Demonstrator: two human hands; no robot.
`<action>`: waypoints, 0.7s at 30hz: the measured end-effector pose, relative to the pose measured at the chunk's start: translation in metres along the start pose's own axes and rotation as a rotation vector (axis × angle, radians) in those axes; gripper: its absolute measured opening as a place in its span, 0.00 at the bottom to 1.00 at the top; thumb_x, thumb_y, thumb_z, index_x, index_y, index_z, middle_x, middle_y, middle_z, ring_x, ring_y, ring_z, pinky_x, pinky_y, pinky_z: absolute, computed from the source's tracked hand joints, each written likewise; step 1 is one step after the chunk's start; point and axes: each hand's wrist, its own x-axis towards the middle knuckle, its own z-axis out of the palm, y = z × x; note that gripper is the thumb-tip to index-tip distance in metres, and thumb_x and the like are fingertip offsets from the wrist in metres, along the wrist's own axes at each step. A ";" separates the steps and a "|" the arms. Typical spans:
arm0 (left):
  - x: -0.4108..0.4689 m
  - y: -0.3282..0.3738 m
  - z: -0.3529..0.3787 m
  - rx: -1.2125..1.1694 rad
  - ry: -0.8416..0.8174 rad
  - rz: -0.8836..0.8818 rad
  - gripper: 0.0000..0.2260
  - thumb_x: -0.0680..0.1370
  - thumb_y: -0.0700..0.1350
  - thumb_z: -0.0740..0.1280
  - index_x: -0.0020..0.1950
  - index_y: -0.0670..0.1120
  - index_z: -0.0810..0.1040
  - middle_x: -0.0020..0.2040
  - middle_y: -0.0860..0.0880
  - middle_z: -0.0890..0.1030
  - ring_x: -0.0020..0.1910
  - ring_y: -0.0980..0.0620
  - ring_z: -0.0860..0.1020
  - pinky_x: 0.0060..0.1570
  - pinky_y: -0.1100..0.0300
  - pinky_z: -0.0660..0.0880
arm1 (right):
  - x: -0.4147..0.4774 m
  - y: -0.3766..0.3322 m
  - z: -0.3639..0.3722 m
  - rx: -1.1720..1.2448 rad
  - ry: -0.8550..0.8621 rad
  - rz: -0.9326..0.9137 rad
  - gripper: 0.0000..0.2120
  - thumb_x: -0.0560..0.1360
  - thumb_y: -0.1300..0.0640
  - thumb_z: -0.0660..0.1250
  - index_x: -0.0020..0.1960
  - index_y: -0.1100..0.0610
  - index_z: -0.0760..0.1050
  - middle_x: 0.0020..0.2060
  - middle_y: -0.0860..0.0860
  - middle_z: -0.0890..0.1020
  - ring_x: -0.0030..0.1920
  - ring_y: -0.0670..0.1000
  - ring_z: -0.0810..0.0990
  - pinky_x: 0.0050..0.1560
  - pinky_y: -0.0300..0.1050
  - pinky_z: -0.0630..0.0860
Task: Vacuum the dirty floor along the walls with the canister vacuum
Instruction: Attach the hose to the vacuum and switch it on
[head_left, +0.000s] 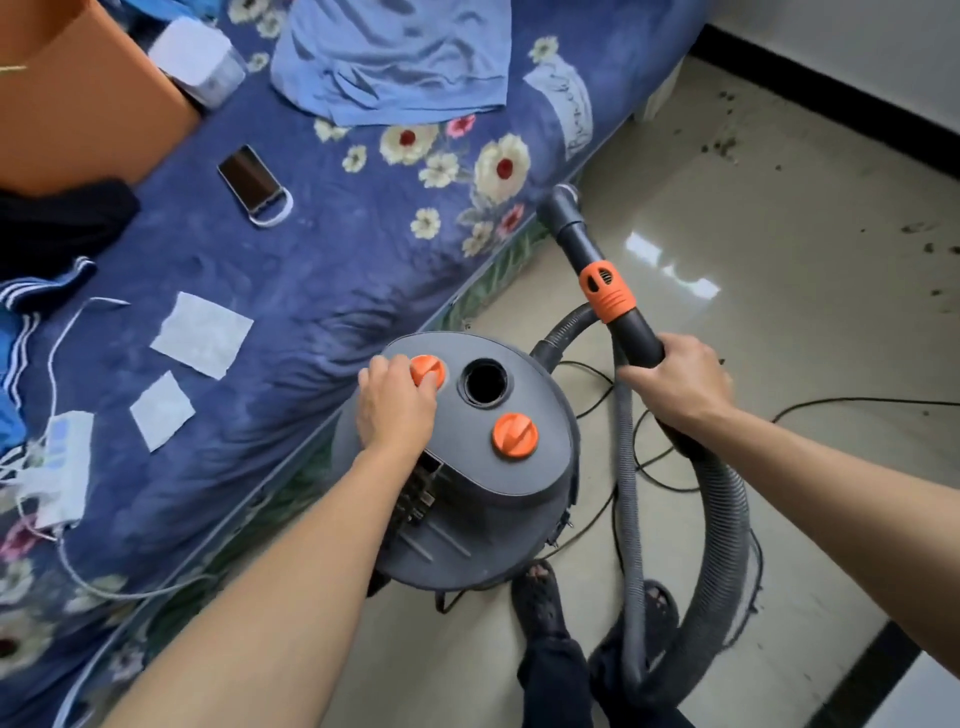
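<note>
The person is standing over the canister vacuum (467, 467), which is sitting on the tiled floor (779, 322) just beside the bed (311, 260). The left hand (397, 405) is pinching the orange knob (427, 370) on the lid, fingers curled round it. The right hand (680, 384) is gripping the black wand (597, 260) below its orange collar, fist closed tight. The dirt (724, 140) is lying well apart from them, scattered along the dark skirting (831, 98) of the far wall. Trouble is most likely waiting underfoot: the ribbed hose (722, 519) is looping round the person's feet (540, 597), and the thin power cable (857, 401) is trailing across the tiles between canister and dirt, so stepping forward is risking a snag or a trip, or tugging the canister over. The round port (485, 382) in the lid is standing open, which may be costing suction or blowing dust. The wand's far end is blurred against the bed edge, so possibly no floor head is fitted, and a bare tube would be scattering the crumbs.
</note>
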 end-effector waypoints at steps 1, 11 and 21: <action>0.008 0.001 -0.002 0.037 -0.041 -0.005 0.16 0.80 0.52 0.60 0.56 0.40 0.75 0.57 0.39 0.75 0.58 0.38 0.72 0.53 0.47 0.69 | -0.003 -0.004 0.008 -0.002 -0.015 0.006 0.11 0.68 0.47 0.70 0.45 0.53 0.76 0.35 0.52 0.80 0.40 0.58 0.80 0.40 0.47 0.74; 0.036 -0.012 0.000 0.435 -0.179 0.431 0.09 0.82 0.45 0.56 0.56 0.42 0.71 0.54 0.40 0.79 0.53 0.37 0.78 0.42 0.50 0.68 | -0.022 -0.013 0.051 0.111 -0.087 0.118 0.10 0.67 0.49 0.73 0.40 0.52 0.74 0.33 0.54 0.81 0.37 0.57 0.82 0.41 0.52 0.81; 0.072 -0.028 -0.016 0.551 -0.255 0.928 0.10 0.83 0.50 0.54 0.54 0.45 0.69 0.51 0.45 0.74 0.51 0.42 0.74 0.36 0.52 0.65 | -0.023 -0.005 0.055 0.180 -0.085 0.213 0.10 0.64 0.50 0.71 0.41 0.53 0.75 0.30 0.54 0.82 0.33 0.57 0.83 0.41 0.57 0.83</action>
